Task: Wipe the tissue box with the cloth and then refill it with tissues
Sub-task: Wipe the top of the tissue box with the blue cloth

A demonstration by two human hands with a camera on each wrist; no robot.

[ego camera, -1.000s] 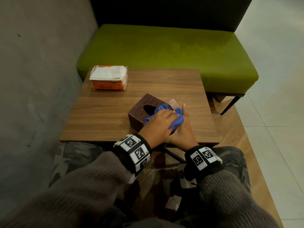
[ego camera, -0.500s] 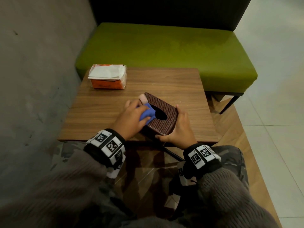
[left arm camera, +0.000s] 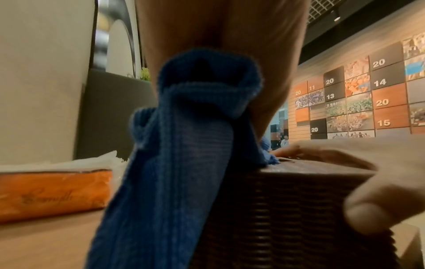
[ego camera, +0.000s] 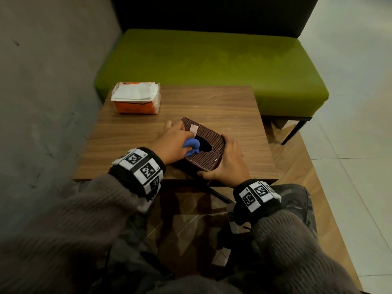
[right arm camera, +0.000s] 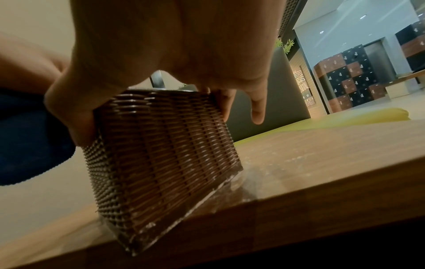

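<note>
A dark brown woven tissue box (ego camera: 209, 153) (left arm camera: 287, 209) (right arm camera: 161, 145) sits turned at an angle near the table's front edge, its oval slot facing up. My left hand (ego camera: 172, 143) holds a bunched blue cloth (ego camera: 192, 146) (left arm camera: 174, 163) (right arm camera: 30, 136) against the box's left side and top. My right hand (ego camera: 228, 162) grips the box's right front corner, thumb on the near side and fingers (right arm camera: 257, 107) down the far side. An orange pack of white tissues (ego camera: 136, 98) (left arm camera: 52, 189) lies at the table's back left.
The small wooden table (ego camera: 222, 107) stands against a grey wall (ego camera: 46, 92) on the left. A green bench seat (ego camera: 212, 66) runs behind it. Tiled floor (ego camera: 356, 124) lies to the right. My knees are under the table's front edge.
The left hand with the cloth moved from the box's right top to its left side. The box was turned on the table, and the right hand shifted to its front right corner.
</note>
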